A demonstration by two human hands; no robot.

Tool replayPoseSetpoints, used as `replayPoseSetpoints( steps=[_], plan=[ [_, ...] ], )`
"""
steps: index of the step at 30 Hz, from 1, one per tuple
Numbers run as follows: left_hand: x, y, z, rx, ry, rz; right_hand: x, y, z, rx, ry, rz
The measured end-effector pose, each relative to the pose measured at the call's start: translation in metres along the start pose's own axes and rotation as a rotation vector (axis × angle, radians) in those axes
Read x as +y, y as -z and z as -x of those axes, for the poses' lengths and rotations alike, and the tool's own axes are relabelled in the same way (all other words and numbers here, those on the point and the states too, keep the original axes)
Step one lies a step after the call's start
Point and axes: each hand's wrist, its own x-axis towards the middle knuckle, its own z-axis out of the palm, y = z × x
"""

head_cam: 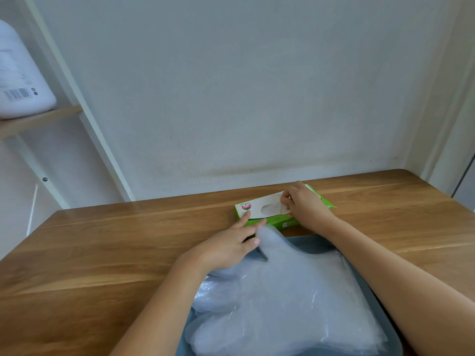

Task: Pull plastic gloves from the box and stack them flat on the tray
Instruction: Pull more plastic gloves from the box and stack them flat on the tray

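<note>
Our left hand (228, 244) presses straight fingers (243, 220) on the box (257, 215), while our right hand (305, 209) pinches a glove (272, 208) at its slot. The tray (316, 242) waits just below in frame.

Soft even daylight, wide-angle bending at edges.

Home nook: wooden table (102, 253), shelf (38, 120)

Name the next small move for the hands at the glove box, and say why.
Probably draw the right hand back toward the tray, pulling the glove free: it already pinches plastic at the opening, straight fingers of the left hand pin the box, and a stack of gloves lies on the tray.
</note>
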Motion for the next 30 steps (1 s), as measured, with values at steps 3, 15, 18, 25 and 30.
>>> replayPoseSetpoints(
  steps=[3, 15, 18, 25, 30],
  plan=[
    [0.000, 0.000, 0.000, 0.006, -0.001, 0.003, 0.000, -0.001, 0.000, 0.047, -0.005, -0.042],
    [-0.005, 0.000, -0.004, 0.002, -0.005, 0.025, 0.008, 0.018, 0.009, 0.053, 0.016, -0.540],
    [-0.004, 0.000, -0.003, -0.001, -0.006, 0.017, 0.011, 0.020, 0.011, -0.031, 0.112, -0.355],
    [-0.004, 0.000, -0.002, -0.001, -0.010, 0.019, 0.000, 0.027, 0.005, 0.269, -0.099, -0.468],
    [-0.005, 0.000, -0.004, -0.006, -0.012, 0.015, 0.005, 0.048, 0.001, 0.164, -0.476, -1.135]
  ],
)
